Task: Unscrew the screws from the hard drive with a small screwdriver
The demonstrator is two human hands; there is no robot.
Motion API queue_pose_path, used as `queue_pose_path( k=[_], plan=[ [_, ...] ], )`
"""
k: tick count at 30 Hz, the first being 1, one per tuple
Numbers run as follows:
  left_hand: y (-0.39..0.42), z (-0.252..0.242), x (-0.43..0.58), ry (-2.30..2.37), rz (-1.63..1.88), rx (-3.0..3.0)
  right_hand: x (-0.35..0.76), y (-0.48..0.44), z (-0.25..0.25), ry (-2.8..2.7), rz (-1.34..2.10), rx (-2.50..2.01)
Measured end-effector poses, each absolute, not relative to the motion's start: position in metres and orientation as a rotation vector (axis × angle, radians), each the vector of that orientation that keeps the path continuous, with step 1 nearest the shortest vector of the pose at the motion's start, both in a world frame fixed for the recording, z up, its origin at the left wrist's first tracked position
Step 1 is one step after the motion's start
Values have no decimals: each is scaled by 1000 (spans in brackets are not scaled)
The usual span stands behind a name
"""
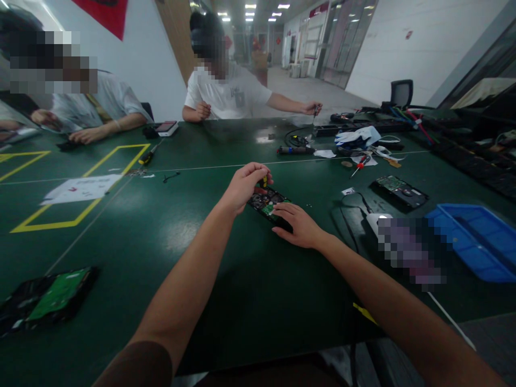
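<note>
A black hard drive with a green circuit board lies on the dark green table, in the middle. My left hand is closed around a small yellow-handled screwdriver held upright over the drive's far end. My right hand lies flat on the drive's near end with fingers spread, pressing it down.
Another hard drive lies at near left, a third at right beside a blue tray. Cables, tools and cloths clutter the far right. Two other people sit across the table. A paper sheet rests in a yellow-taped square.
</note>
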State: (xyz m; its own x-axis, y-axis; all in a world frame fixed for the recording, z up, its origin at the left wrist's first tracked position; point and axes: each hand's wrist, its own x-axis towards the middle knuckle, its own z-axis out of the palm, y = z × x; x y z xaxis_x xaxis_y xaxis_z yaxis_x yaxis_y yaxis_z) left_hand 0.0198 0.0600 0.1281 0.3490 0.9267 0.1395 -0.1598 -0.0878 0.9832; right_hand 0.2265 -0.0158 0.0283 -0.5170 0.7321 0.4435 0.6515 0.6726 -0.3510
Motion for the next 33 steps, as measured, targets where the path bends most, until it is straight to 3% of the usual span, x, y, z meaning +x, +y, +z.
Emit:
queue_pose_path(
  k=[10, 33],
  plan=[
    [61, 128, 20, 774, 1076, 1330, 230, 18, 53, -2436, 238, -920],
    [60, 126, 20, 775, 1075, 1350, 239, -4, 23, -2256, 211, -918]
  ],
)
